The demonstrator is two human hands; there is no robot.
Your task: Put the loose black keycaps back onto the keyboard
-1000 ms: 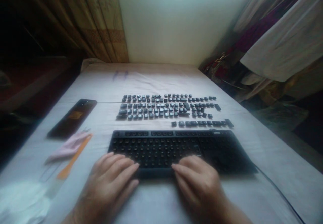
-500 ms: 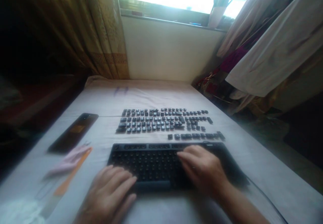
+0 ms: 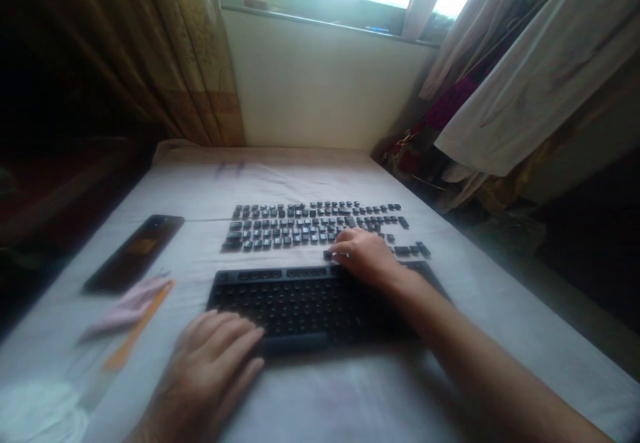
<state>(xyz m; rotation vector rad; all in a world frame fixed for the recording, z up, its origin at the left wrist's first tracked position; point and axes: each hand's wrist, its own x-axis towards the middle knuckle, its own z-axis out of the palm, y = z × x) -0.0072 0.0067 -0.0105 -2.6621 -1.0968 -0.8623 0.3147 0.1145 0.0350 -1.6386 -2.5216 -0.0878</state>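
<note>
A black keyboard [image 3: 300, 306] with many of its keycaps off lies flat on the cloth-covered surface. At its front left corner rests my left hand [image 3: 215, 356], fingers stretched out and touching the edge, holding nothing. My right hand [image 3: 365, 253] reaches over the keyboard's back edge. Its thumb and fingertips come together at a small black keycap [image 3: 327, 255], the leftmost of the nearest row of loose caps. Beyond it several rows of loose keycaps [image 3: 287, 223] are laid out. Part of those rows and the keyboard's right side are hidden under my right hand and forearm.
A dark phone [image 3: 135, 253] lies at the left. Nearer are a pinkish cloth [image 3: 125, 310] and an orange flat strip [image 3: 140, 326]. Something white [image 3: 40, 413] sits at the lower left. Clothes [image 3: 515, 96] hang at the right, a curtain [image 3: 200, 63] at the left.
My right hand has moved from above the keyboard forward and left to the near row of loose keycaps. My left hand stays at the keyboard's corner. The whole view has shifted slightly.
</note>
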